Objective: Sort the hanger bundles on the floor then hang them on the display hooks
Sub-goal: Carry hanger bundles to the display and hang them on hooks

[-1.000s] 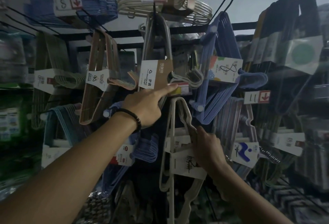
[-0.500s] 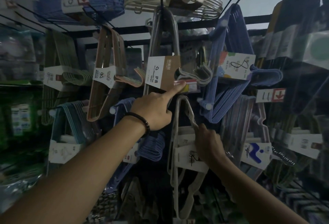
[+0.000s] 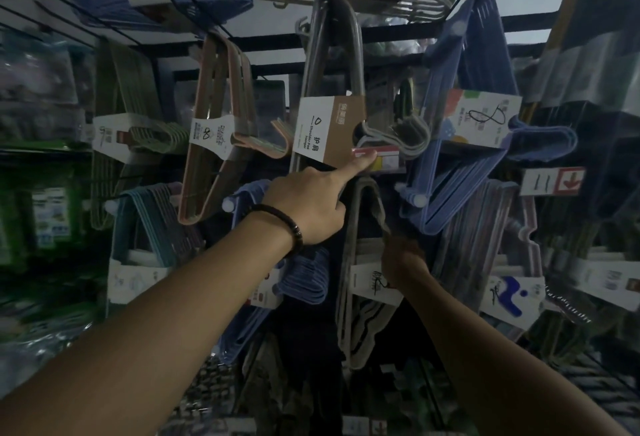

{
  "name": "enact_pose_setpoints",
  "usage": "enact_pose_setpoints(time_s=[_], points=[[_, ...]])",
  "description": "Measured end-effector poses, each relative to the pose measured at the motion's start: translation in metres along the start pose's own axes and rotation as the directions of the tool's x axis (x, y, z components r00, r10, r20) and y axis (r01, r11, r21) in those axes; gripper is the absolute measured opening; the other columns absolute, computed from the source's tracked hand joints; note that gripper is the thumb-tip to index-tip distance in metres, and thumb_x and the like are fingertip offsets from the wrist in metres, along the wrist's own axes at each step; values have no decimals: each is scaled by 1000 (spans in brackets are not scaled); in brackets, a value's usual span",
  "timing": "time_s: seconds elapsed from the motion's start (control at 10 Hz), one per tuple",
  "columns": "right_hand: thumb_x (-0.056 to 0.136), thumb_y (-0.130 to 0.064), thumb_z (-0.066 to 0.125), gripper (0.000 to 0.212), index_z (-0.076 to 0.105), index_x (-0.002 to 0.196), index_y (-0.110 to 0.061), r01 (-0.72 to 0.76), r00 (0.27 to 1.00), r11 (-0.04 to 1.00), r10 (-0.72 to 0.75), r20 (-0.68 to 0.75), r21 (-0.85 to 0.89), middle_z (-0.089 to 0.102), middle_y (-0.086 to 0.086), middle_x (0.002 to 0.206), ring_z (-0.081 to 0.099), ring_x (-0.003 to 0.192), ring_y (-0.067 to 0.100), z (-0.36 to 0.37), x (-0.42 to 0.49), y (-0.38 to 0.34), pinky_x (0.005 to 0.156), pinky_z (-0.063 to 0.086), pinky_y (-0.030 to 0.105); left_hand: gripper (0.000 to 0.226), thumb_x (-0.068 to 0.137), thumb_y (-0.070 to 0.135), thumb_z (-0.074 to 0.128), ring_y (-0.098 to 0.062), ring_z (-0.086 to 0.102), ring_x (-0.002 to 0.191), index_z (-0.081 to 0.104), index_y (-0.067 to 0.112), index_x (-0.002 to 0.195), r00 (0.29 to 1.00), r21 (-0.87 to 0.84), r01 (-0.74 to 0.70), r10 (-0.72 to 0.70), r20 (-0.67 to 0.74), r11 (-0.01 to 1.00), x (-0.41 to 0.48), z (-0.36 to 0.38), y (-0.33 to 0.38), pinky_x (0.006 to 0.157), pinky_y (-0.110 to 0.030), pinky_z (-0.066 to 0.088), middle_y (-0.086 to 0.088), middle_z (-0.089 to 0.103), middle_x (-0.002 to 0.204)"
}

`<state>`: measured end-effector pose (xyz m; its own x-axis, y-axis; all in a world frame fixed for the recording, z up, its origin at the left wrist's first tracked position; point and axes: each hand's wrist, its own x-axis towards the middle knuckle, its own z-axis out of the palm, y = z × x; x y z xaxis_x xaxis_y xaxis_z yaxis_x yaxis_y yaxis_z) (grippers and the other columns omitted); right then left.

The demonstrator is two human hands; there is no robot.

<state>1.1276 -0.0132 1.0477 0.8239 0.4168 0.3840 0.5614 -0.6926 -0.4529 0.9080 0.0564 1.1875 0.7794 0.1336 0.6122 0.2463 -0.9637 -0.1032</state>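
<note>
Two hands were up at the rack as we watched. The left hand (image 3: pixel 308 209) held nothing: its index finger (image 3: pixel 363 158) lay straight against the red and white price tag (image 3: pixel 381 158), and its other fingers were curled in. The right hand (image 3: pixel 403 257) was lower, and its fingers seemed to be wrapped round the right arm of the beige hanger bundle (image 3: pixel 347 255), though the dim light left us unsure of the exact hold.

We judged the step to be seating this bundle on the hook behind that tag. To do it well, we would keep the tag steady, lift the bundle's apex over the hook's tip, then slide it back before letting go. We could not see the hook itself, so we could not tell whether the bundle already hung from it.

The bundle hung point-up, just below the tag, between blue bundles (image 3: pixel 460 145) and under a grey bundle with a brown card (image 3: pixel 329 131). It was a stack of pale hangers bound by a white paper sleeve (image 3: pixel 372 283), with the hook ends low.
</note>
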Motion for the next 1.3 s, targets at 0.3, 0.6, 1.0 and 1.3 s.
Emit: enact_pose_setpoints(time_s=[0.3, 0.6, 1.0, 1.3], points=[[91, -47, 46, 66, 28, 146, -16, -147, 978, 970, 171, -117, 192, 52, 22, 141, 58, 122, 44, 27, -41, -6, 96, 53, 60, 84, 104, 32, 49, -17, 51, 54, -11, 58, 156, 1000, -111, 9, -11, -19, 994, -41, 26, -26, 44, -30, 39, 6, 54, 74], [100, -23, 57, 19, 54, 81, -22, 395, 918, 899, -386, -84, 187, 56, -3, 68, 54, 54, 20, 73, -202, -78, 47, 38, 40, 26, 101, 52, 50, -2, 55, 82, 61, 45, 124, 918, -70, 323, -294, 267, 944, -266, 53, -130, 66, -19, 48, 20, 67, 104], [107, -42, 51, 30, 63, 119, -18, 632, -119, 605, -543, 832, 485, 71, 7, 103, 67, 90, 24, 314, -484, -205, 75, 51, 36, 40, 100, 57, 43, -15, 60, 122, 56, 44, 135, -67, 266, 953, -752, 655, 147, -753, 72, -97, 102, -34, 51, 11, 62, 136], [107, -48, 44, 45, 57, 134, -14, 649, -734, 202, -88, 674, 733, 58, 11, 131, 62, 107, 25, 413, -737, -230, 91, 55, 36, 25, 92, 46, 59, -23, 74, 101, 70, 36, 112, -790, 328, 603, -489, 369, -727, -946, 41, 130, 86, -30, 56, 1, 78, 106]])
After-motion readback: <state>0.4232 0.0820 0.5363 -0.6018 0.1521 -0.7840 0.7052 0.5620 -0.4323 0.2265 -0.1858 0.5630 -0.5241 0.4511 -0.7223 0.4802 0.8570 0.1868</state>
